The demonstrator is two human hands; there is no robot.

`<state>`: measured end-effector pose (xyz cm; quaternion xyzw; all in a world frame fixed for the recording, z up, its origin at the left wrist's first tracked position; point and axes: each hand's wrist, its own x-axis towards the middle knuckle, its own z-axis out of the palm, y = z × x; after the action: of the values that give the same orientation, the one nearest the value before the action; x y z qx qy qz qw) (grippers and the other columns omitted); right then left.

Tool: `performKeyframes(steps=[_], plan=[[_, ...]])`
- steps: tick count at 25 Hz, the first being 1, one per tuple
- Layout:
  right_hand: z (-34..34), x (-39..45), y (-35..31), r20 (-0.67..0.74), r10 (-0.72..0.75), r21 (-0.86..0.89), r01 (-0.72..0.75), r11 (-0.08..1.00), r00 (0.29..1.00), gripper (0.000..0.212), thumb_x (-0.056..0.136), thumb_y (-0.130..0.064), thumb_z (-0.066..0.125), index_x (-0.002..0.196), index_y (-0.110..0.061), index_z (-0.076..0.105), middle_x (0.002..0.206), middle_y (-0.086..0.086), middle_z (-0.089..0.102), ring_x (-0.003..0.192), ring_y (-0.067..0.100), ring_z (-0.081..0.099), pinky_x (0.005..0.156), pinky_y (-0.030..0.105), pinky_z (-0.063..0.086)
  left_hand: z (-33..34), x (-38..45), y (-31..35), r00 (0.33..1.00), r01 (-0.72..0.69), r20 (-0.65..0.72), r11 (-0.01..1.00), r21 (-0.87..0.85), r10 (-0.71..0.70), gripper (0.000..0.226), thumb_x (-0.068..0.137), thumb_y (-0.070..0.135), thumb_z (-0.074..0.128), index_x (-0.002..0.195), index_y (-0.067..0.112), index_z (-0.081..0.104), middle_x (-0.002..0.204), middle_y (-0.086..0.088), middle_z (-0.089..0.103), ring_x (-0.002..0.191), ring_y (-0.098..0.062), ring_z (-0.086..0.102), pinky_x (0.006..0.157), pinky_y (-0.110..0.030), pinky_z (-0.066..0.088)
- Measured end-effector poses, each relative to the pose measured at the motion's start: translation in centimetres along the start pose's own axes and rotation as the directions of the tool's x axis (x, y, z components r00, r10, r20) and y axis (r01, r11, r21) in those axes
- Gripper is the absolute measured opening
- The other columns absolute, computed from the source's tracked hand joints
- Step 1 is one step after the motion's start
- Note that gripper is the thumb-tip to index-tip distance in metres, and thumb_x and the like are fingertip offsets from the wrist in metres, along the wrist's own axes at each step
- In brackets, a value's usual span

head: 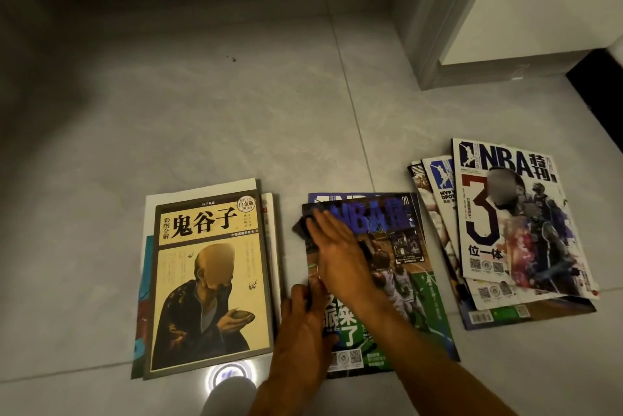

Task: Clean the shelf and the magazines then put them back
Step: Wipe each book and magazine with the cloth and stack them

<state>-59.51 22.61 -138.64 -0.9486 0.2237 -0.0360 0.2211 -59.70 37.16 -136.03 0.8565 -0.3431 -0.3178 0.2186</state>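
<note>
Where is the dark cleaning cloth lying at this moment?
In the head view the dark cloth sits under the right hand, pressed onto the upper left corner of the middle NBA magazine, between the yellow book and the right-hand stack.

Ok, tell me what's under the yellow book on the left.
Under the yellow book lies a stack: white pages jut out above, blue and red cover edges at its left. Their covers are hidden.

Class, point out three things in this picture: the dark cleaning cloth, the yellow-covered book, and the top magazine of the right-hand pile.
dark cloth (pixel 301 226), head view, corner left of fingers
yellow book (pixel 209 284), head view, cover middle
top magazine (pixel 519 223), head view, cover middle
</note>
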Motion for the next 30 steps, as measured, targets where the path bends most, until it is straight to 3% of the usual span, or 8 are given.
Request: performKeyframes(steps=[2, 6, 9, 12, 17, 22, 27, 30], plan=[[-1.4, 0.4, 3.0, 0.061, -0.102, -0.023, 0.104, 0.994, 0.993, 0.076, 0.087, 0.007, 0.054, 0.151, -0.020, 0.022, 0.159, -0.003, 0.007, 0.146, 0.015, 0.004, 0.120, 0.035, 0.005, 0.1, 0.0, -0.4, 1.000, -0.007, 0.017, 0.999, 0.044, 0.007, 0.101, 0.088, 0.031, 0.064, 0.148, 0.036, -0.017, 0.146, 0.004, 0.007, 0.137, -0.015, 0.021, 0.113, -0.025, 0.031], [-2.2, 0.3, 5.4, -0.131, 0.344, 0.089, -0.335, 0.938, 0.930, 0.070, 0.091, -0.003, 0.055, 0.151, -0.019, 0.024, 0.161, 0.001, 0.011, 0.148, 0.021, 0.009, 0.121, 0.038, 0.010, -0.1, 0.0, -0.4, 1.000, -0.007, 0.013, 0.994, 0.106, 0.006, 0.105, 0.090, 0.036, 0.062, 0.147, 0.030, -0.025, 0.150, 0.002, 0.003, 0.137, -0.012, 0.017, 0.112, -0.020, 0.025], [0.1, -0.3, 0.2, -0.016, 0.046, 0.098, -0.045, 0.994, 0.999, 0.075, 0.088, 0.002, 0.056, 0.151, -0.020, 0.021, 0.160, 0.001, 0.011, 0.148, 0.019, 0.006, 0.122, 0.041, 0.011, 0.0, -0.1, -0.3, 1.000, -0.005, 0.026, 0.997, 0.077, 0.003, 0.102, 0.087, 0.034, 0.065, 0.151, 0.030, -0.015, 0.150, 0.003, 0.006, 0.137, -0.013, 0.022, 0.112, -0.022, 0.028], [-0.3, 1.3, 1.6, 0.071, -0.243, -0.002, 0.244, 0.970, 0.967, 0.076, 0.080, 0.006, 0.062, 0.147, -0.018, 0.035, 0.157, 0.003, 0.027, 0.146, 0.024, 0.021, 0.119, 0.046, 0.022, 0.1, 0.1, -0.2, 1.000, -0.027, 0.001, 0.998, 0.062, 0.027, 0.101, 0.088, 0.032, 0.065, 0.151, 0.029, -0.014, 0.149, 0.003, 0.009, 0.135, -0.012, 0.022, 0.111, -0.019, 0.026], [-0.9, 1.2, 2.1, -0.106, 0.097, 0.012, -0.096, 0.995, 0.990, 0.068, 0.070, 0.000, 0.074, 0.134, -0.018, 0.056, 0.142, 0.000, 0.051, 0.121, 0.028, 0.046, 0.101, 0.043, 0.044, 0.3, -0.1, -0.1, 0.997, 0.070, 0.012, 0.996, -0.060, -0.070, 0.095, 0.090, 0.033, 0.063, 0.150, 0.032, -0.010, 0.150, 0.005, 0.010, 0.139, -0.013, 0.020, 0.108, -0.009, 0.022], [0.0, -3.7, 2.5, -0.074, -0.234, 0.152, 0.242, 0.958, 0.970, 0.056, 0.072, 0.010, 0.064, 0.120, -0.019, 0.067, 0.132, -0.005, 0.060, 0.116, 0.020, 0.048, 0.097, 0.033, 0.044, 0.4, 0.0, 0.2, 0.993, 0.102, -0.048, 0.990, -0.102, -0.107, 0.116, 0.084, 0.035, 0.069, 0.134, 0.033, -0.036, 0.154, 0.004, 0.017, 0.137, -0.015, 0.025, 0.115, -0.032, 0.026], [0.0, 4.5, 2.2, -0.063, 0.113, 0.304, -0.089, 0.948, 0.992, 0.061, 0.072, 0.016, 0.065, 0.123, -0.016, 0.066, 0.134, -0.002, 0.058, 0.115, 0.024, 0.043, 0.102, 0.038, 0.042, 0.5, -0.2, 0.1, 0.992, 0.124, -0.016, 0.983, -0.135, -0.127, 0.116, 0.079, 0.046, 0.067, 0.131, 0.036, -0.036, 0.155, 0.006, 0.019, 0.139, -0.017, 0.022, 0.116, -0.034, 0.021], [-0.1, 3.2, 1.9, -0.049, 0.072, 0.325, -0.052, 0.944, 0.996, 0.060, 0.076, 0.017, 0.060, 0.124, -0.019, 0.065, 0.136, -0.005, 0.056, 0.119, 0.019, 0.041, 0.101, 0.035, 0.043, 0.2, -0.4, 0.3, 0.991, 0.125, -0.022, 0.981, -0.147, -0.129, 0.118, 0.080, 0.035, 0.072, 0.133, 0.040, -0.034, 0.154, 0.005, 0.021, 0.139, -0.017, 0.024, 0.117, -0.035, 0.023]])
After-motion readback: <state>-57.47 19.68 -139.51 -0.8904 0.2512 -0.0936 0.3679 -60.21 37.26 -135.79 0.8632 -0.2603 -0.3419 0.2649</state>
